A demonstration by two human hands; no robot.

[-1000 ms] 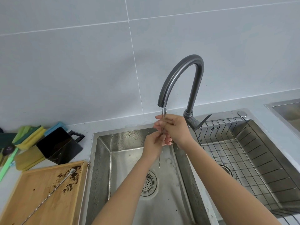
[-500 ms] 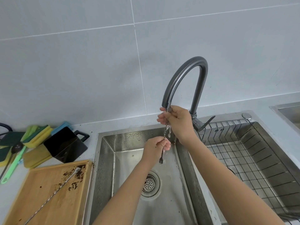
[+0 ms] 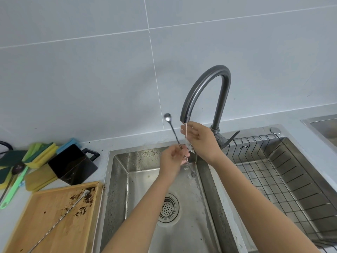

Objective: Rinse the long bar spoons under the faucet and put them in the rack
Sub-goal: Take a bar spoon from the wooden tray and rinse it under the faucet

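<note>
Lying nearest on the left, a wooden cutting board [image 3: 45, 221] carries brown crumbs and a second bar spoon [image 3: 60, 219] set diagonally across it, untouched. To its right the steel sink [image 3: 116, 189] opens, its round drain [image 3: 168, 208] showing between the person's two forearms. Farther in, the left hand [image 3: 172, 159] closes its grip around the twisted stem of a bar spoon [image 3: 173, 132], which tilts up and to the left so the bowl stands above the hand, left of the spout, while the lower end pokes out beneath the fingers in the splashing water. Just beside it on the right, the right hand [image 3: 201, 139] sits under the stream with its grip loose and fingers spread, holding nothing that can be made out. In the right basin lies the wire rack [image 3: 273, 172]. On the bench at far left a black cup [image 3: 73, 164] rests by a heap of yellow and green sponges [image 3: 39, 154]. Beyond the hands the grey faucet [image 3: 209, 92] arches over the sink against the tiled wall [image 3: 91, 70].
</note>
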